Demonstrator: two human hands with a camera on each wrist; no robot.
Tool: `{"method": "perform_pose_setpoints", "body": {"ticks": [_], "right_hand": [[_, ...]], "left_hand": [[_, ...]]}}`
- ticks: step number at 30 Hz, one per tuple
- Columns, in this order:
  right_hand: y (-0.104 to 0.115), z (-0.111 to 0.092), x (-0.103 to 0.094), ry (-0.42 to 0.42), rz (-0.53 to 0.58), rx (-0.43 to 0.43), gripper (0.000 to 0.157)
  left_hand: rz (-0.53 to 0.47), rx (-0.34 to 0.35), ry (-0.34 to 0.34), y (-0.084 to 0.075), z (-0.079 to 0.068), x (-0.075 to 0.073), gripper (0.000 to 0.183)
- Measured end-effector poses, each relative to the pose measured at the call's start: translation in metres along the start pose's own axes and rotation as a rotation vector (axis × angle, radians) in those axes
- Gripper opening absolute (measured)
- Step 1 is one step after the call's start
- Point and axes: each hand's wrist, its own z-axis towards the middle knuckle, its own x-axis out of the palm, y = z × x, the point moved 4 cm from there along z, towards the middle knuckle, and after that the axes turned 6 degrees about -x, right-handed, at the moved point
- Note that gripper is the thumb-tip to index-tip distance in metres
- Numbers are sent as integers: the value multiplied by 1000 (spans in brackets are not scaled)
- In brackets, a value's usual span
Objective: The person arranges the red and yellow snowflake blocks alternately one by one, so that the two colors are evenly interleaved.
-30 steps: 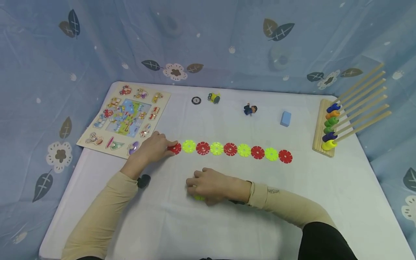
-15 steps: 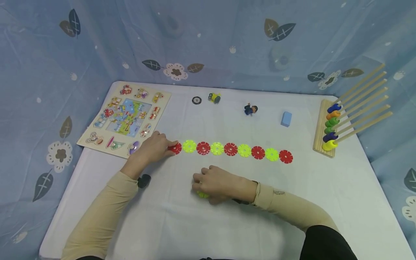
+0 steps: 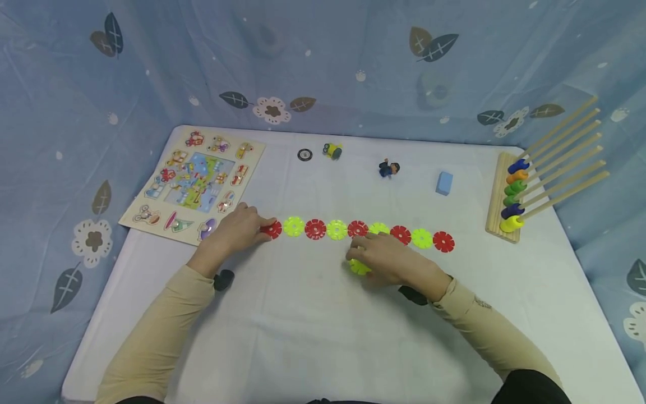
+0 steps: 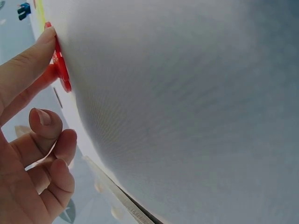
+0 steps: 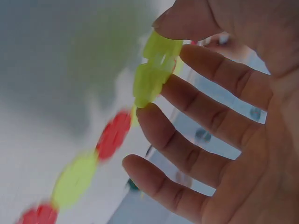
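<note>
A row of flat flower-shaped plastic discs, red and yellow-green by turns, runs across the middle of the white table. My left hand (image 3: 236, 229) is at the row's left end, thumb and index finger pinching the red flower disc (image 4: 60, 67); its other fingers are curled. Just in front of the row, my right hand (image 3: 386, 255) holds a loose yellow-green flower disc (image 5: 156, 67) between thumb and fingertips. That hand partly covers a red disc (image 3: 358, 227) and a yellow-green disc (image 3: 378, 227) in the row. The row's right end is a red disc (image 3: 443, 242).
A wooden picture puzzle board (image 3: 199, 185) lies at the back left, close to my left hand. Along the back are a black ring (image 3: 305, 155), a small yellow-green toy (image 3: 332, 151), a toy figure (image 3: 388, 168) and a blue block (image 3: 444, 183). A wooden peg rack (image 3: 499, 199) stands right.
My right hand has moved right and away from me, carrying the yellow-green flower disc from the front middle to beside the row. My left hand has stayed on the red disc.
</note>
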Motion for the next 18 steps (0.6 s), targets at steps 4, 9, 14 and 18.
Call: {"method": "perform_pose_setpoints", "body": {"ticks": [4,9,14,18], "right_hand": [[-25,-23,-4,-34,10,99,45],[-58,-58,-5,-56,50,250,45],[-89,-95,-5,-49,106,408,49],[-110,-122,-4,-24,145,520,51]], "left_hand": [[-7,-2,5,0,0,0,46],[-9,-4,5,-1,0,-1,46],[-1,-9,8,-1,0,-1,46],[-9,-23,14,-1,0,-2,46]]}}
